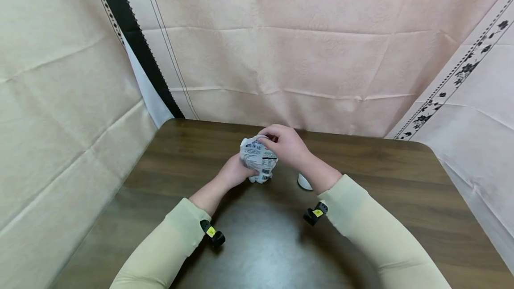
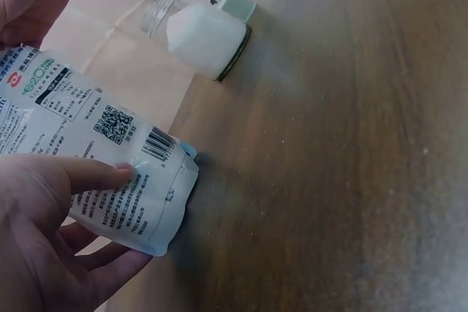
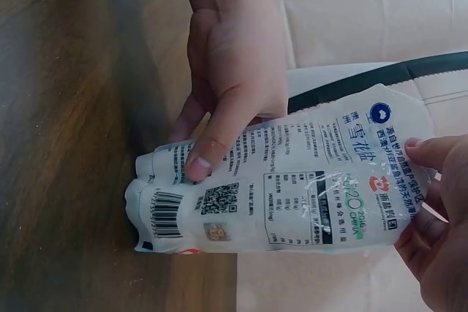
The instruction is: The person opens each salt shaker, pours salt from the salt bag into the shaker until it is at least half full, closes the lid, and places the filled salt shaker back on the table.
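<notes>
A white printed salt bag (image 1: 260, 160) stands nearly upright over the table, its printed back turned toward me. Low on its left side, my left hand (image 1: 234, 171) grips it, with the thumb (image 3: 208, 147) across the front and the other fingers behind. My right hand (image 1: 287, 146) pinches the bag's top edge between thumb and fingers. Whether the top is torn open cannot be told. Beyond the bag in the left wrist view is a glass jar (image 2: 205, 40) holding white grains, its threaded neck uncovered. My right forearm hides most of that jar in the head view.
Next to the jar is a pale green block-like piece (image 2: 238, 6), perhaps a lid. White specks lie scattered on the dark wooden table (image 2: 329, 144). Pale cloth (image 1: 281, 57) hangs behind the table's far edge and along its sides.
</notes>
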A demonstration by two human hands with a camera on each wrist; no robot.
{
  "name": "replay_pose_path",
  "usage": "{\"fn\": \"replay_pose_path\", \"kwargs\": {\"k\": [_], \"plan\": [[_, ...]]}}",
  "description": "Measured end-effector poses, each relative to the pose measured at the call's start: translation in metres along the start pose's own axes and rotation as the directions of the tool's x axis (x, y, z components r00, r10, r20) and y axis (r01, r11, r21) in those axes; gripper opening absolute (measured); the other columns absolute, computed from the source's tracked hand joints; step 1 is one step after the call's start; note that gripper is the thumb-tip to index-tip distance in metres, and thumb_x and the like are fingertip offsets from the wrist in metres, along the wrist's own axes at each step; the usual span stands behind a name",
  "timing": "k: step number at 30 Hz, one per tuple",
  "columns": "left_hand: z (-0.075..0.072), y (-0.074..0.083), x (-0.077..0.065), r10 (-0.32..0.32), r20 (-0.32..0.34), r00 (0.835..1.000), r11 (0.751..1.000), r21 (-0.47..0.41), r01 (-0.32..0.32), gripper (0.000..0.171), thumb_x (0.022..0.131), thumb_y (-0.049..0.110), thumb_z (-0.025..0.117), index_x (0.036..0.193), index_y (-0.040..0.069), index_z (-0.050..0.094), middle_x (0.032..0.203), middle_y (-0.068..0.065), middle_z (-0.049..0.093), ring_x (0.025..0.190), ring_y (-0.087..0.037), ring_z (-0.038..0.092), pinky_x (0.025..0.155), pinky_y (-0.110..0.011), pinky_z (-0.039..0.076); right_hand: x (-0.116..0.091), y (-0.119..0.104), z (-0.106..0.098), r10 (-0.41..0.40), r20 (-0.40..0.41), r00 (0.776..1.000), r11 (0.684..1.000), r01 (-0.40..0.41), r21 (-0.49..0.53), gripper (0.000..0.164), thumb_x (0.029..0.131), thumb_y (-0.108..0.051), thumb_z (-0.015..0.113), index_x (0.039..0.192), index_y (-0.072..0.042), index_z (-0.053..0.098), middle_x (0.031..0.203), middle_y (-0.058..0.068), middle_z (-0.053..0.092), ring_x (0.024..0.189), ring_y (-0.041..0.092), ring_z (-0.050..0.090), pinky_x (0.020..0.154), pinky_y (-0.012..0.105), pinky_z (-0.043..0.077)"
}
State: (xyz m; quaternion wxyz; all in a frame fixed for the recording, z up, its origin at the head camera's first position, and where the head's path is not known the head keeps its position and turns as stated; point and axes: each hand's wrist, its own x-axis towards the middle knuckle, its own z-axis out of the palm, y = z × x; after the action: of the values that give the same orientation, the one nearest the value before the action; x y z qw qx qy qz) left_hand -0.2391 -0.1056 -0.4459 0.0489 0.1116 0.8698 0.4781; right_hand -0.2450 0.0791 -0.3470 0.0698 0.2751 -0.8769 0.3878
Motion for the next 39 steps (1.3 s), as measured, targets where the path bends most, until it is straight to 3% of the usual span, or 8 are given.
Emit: {"fn": "replay_pose_path", "kwargs": {"k": [11, 21, 28, 35, 39], "plan": [[-0.003, 0.001, -0.004, -0.047, -0.005, 0.999, 0.998, -0.036, 0.047, 0.052, 0.076, 0.015, 0.076, 0.122, 0.019, 0.053, 0.114, 0.000, 0.062, 0.107, -0.019, 0.056, 0.094, -0.041, 0.042, 0.000, 0.005, 0.003, 0.053, 0.033, 0.998, 0.998, -0.053, -0.024, 0.017, 0.087, -0.029, 0.064, 0.103, -0.024, 0.065, 0.100, -0.009, 0.059, 0.084, 0.011, 0.054, 0.074, 0.031, 0.047], [-0.006, 0.006, -0.013, -0.087, -0.044, 0.995, 0.996, -0.025, 0.086, 0.052, 0.079, 0.025, 0.074, 0.125, 0.020, 0.048, 0.114, 0.002, 0.059, 0.105, -0.017, 0.056, 0.089, -0.040, 0.045, -0.013, 0.018, 0.003, 0.092, 0.039, 0.995, 0.995, -0.093, 0.040, 0.044, 0.085, -0.045, 0.061, 0.122, -0.023, 0.055, 0.114, -0.007, 0.055, 0.099, 0.012, 0.052, 0.084, 0.035, 0.046], [-0.010, 0.014, -0.027, -0.112, -0.105, 0.988, 0.993, -0.050, 0.107, 0.051, 0.078, 0.028, 0.074, 0.121, 0.017, 0.048, 0.109, -0.001, 0.057, 0.104, -0.019, 0.056, 0.090, -0.040, 0.045, -0.030, 0.030, -0.004, 0.141, 0.024, 0.990, 0.984, -0.143, 0.102, 0.054, 0.084, -0.057, 0.056, 0.125, -0.023, 0.051, 0.119, -0.004, 0.053, 0.106, 0.018, 0.053, 0.088, 0.040, 0.045], [-0.018, 0.026, -0.046, -0.083, -0.181, 0.980, 0.996, -0.055, 0.074, 0.055, 0.078, 0.025, 0.074, 0.124, 0.016, 0.045, 0.114, -0.002, 0.049, 0.108, -0.019, 0.050, 0.094, -0.041, 0.043, -0.050, 0.036, -0.020, 0.159, -0.015, 0.987, 0.986, -0.158, 0.044, 0.050, 0.085, -0.059, 0.052, 0.123, -0.028, 0.052, 0.127, -0.008, 0.047, 0.107, 0.018, 0.049, 0.088, 0.043, 0.043], [-0.020, 0.033, -0.057, -0.094, -0.227, 0.969, 0.995, -0.037, 0.087, 0.059, 0.078, 0.027, 0.075, 0.126, 0.018, 0.043, 0.118, -0.001, 0.045, 0.111, -0.018, 0.047, 0.094, -0.041, 0.043, -0.061, 0.041, -0.030, 0.156, -0.032, 0.987, 0.988, -0.155, 0.017, 0.047, 0.086, -0.056, 0.053, 0.122, -0.025, 0.053, 0.128, -0.004, 0.047, 0.108, 0.021, 0.048, 0.088, 0.043, 0.042]]}}
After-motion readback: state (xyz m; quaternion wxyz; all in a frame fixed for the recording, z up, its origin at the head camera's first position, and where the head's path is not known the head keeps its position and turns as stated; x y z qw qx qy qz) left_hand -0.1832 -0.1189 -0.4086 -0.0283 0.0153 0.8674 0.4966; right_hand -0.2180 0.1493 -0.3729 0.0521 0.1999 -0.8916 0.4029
